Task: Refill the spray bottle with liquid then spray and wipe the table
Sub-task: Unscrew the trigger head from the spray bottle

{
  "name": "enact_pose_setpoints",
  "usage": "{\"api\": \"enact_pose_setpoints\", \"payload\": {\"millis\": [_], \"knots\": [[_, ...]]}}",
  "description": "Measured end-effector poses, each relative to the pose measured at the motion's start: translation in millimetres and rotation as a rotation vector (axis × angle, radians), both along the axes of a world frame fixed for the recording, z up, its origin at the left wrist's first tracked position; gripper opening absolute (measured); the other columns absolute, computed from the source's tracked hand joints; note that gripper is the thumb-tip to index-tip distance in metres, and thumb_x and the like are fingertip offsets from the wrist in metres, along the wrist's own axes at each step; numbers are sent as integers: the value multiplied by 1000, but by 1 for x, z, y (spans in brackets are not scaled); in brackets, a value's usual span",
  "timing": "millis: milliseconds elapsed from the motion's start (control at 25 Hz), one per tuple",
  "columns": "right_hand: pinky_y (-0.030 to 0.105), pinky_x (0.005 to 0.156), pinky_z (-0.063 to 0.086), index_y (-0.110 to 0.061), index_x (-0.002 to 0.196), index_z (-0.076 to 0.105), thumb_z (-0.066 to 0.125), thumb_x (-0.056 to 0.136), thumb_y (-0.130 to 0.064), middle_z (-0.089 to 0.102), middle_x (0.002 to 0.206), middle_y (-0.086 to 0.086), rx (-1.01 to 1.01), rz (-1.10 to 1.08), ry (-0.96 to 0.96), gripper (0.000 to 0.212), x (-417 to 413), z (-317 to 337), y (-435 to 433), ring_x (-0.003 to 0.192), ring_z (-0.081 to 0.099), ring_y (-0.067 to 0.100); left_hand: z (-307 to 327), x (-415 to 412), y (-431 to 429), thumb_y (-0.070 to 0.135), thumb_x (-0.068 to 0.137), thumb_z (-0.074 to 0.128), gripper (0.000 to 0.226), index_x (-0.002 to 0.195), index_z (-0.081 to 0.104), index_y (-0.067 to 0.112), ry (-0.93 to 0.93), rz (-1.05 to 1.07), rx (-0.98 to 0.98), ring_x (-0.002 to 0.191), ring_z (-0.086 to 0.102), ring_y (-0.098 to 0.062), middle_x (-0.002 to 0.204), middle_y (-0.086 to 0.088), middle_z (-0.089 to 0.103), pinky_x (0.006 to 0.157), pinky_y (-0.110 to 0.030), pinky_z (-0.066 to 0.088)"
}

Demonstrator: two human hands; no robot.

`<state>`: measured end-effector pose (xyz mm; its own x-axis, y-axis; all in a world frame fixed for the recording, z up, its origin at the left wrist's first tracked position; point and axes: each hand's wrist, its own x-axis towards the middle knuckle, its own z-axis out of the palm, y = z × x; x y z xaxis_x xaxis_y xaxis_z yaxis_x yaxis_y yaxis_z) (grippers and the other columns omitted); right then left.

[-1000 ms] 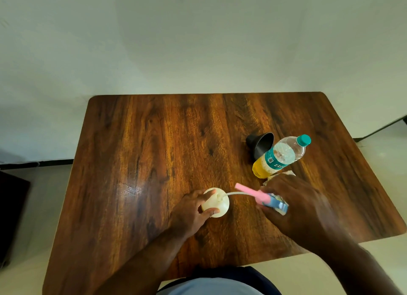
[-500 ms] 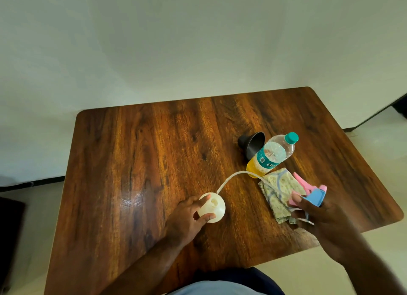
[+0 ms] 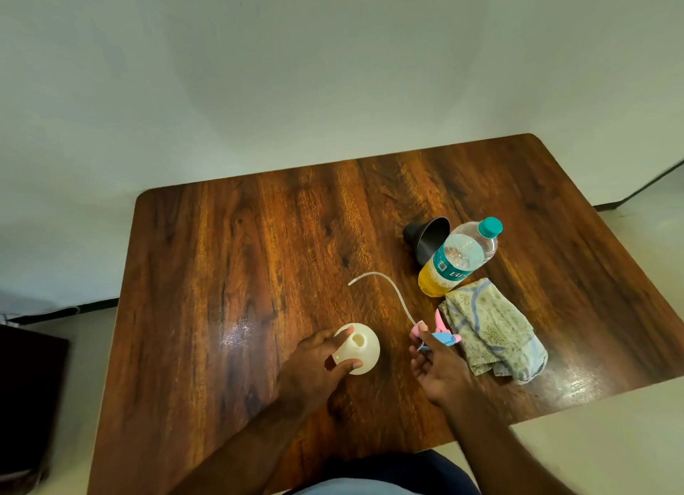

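Observation:
A cream spray bottle stands uncapped on the wooden table, its round mouth showing. My left hand grips its side. The pink and blue spray head lies low at the table next to the cloth. Its white dip tube curves away to the far left. My right hand pinches the head loosely at the fingertips. A clear bottle with yellow liquid and a teal cap stands behind them, capped.
A black funnel lies on its side behind the yellow-liquid bottle. A folded green patterned cloth lies right of the spray head. Dark furniture stands off the table's left edge.
My right hand pulled the spray head and its tube out of the cream bottle, swung it right over the cloth, then brought it down beside the cloth. The left hand stayed on the bottle.

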<state>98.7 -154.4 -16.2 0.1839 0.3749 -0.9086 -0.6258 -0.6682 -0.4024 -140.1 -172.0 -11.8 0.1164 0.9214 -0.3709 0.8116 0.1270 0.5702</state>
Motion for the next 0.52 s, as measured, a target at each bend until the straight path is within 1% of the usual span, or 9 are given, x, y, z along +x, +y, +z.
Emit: {"api": "enact_pose_setpoints", "payload": {"millis": [80, 160, 240, 360, 440, 520], "knots": [[29, 65, 51, -11, 106, 75, 84, 81, -29, 76, 111, 8, -8, 10, -21, 32, -2, -6, 8, 90, 65, 19, 0, 3, 0, 67, 90, 57, 71, 153, 42, 36, -8, 13, -16, 144, 41, -17, 159, 11, 43, 118, -41, 36], [32, 68, 54, -11, 106, 75, 84, 82, -31, 78, 106, 9, -20, 39, -41, 33, -1, -10, 12, 92, 69, 21, -1, 5, -1, 67, 90, 58, 71, 152, 42, 37, -29, 35, -31, 144, 42, -17, 159, 10, 44, 118, -42, 36], [35, 69, 57, -8, 106, 72, 81, 84, -35, 77, 102, 14, -50, 81, -63, 36, 1, -12, 11, 91, 72, 26, -4, 7, -1, 67, 90, 58, 71, 152, 42, 38, -41, 44, -32, 144, 42, -17, 158, 10, 45, 118, -43, 36], [36, 70, 61, -1, 103, 69, 72, 89, -48, 78, 92, 19, -138, 200, -107, 49, 8, -15, 8, 86, 76, 32, -7, 7, -2, 69, 87, 57, 73, 151, 44, 38, -61, 62, -44, 144, 43, -17, 157, 11, 46, 119, -43, 35], [35, 65, 62, 3, 100, 71, 64, 90, -58, 78, 85, 21, -179, 319, -145, 63, 17, -14, 6, 80, 77, 33, -5, 9, -2, 73, 82, 52, 77, 151, 45, 38, -86, 67, -61, 144, 44, -17, 157, 12, 46, 119, -43, 35], [31, 58, 60, 4, 97, 72, 60, 92, -61, 78, 80, 19, -183, 442, -204, 66, 28, -11, 3, 70, 76, 29, -4, 13, 1, 76, 80, 49, 80, 150, 45, 38, -90, 59, -75, 144, 44, -16, 157, 13, 46, 120, -42, 34]]}}
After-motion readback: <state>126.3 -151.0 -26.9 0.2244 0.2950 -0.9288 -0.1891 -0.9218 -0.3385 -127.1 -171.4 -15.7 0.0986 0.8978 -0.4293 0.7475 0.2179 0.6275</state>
